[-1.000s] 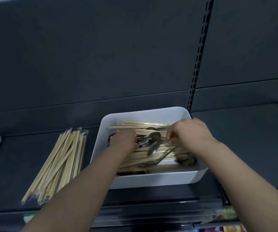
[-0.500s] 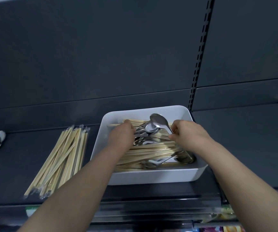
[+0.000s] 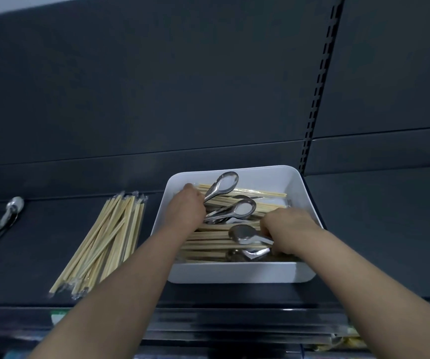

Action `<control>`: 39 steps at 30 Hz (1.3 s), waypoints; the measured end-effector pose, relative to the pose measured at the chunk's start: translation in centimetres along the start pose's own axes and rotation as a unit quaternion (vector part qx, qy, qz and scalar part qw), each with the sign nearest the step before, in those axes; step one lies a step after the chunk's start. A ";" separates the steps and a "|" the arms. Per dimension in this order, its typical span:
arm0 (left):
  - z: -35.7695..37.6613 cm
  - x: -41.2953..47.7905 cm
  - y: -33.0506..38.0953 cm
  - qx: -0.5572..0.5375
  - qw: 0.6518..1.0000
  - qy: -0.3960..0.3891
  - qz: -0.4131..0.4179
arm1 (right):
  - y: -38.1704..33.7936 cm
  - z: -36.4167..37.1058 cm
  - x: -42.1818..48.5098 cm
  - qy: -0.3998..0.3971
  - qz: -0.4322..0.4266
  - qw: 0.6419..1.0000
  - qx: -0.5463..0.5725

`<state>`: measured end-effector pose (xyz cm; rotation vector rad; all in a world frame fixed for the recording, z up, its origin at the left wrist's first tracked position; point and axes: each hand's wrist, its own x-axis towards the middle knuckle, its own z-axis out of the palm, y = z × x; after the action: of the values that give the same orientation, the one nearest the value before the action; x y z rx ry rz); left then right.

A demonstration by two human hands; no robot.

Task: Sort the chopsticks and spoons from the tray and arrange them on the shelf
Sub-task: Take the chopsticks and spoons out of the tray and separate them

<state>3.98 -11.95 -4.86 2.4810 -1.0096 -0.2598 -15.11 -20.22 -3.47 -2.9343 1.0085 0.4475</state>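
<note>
The white tray (image 3: 234,274), sitting near the shelf's (image 3: 377,229) front edge, is holding loose chopsticks (image 3: 208,246) and metal spoons (image 3: 243,208). The left hand (image 3: 186,208) is gripping two spoon handles, the right hand (image 3: 290,229) another. Wrapped chopsticks (image 3: 105,239) are lying just left, sorted spoons (image 3: 6,218) farther left.

Extends both bare forearms forward from the lower corners, converging toward the middle. Curls the left hand (image 3: 188,211), knuckles up, round the handles of raised spoons (image 3: 225,183), fingers hidden underneath. Pinches the handle of a lower spoon (image 3: 243,233) with the right hand (image 3: 290,229), back of the hand up, wrist turned slightly inward.
</note>
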 end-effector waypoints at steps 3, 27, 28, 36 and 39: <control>-0.4 0.0 0.2 -0.033 0.999 0.016 0.007 | 0.4 -0.1 0.2 0.021 0.005 0.999 0.048; -8.5 0.3 -6.4 -0.255 0.957 0.118 -0.074 | -9.4 -7.7 4.1 0.045 0.048 0.923 0.380; -9.0 0.3 -7.1 -0.258 0.954 0.129 -0.079 | -10.7 -7.7 4.3 0.036 0.038 0.905 0.422; -12.3 1.2 -18.5 -0.240 0.956 0.115 -0.126 | -22.9 -6.7 7.5 0.035 -0.012 0.927 0.374; -13.9 2.0 -24.5 -0.269 0.947 0.094 -0.146 | -28.6 -6.7 9.7 0.039 0.014 0.933 0.358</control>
<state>25.11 6.78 -4.13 2.0874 -0.4126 -0.3325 11.21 -4.03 -2.05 -2.2910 0.9556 -0.0479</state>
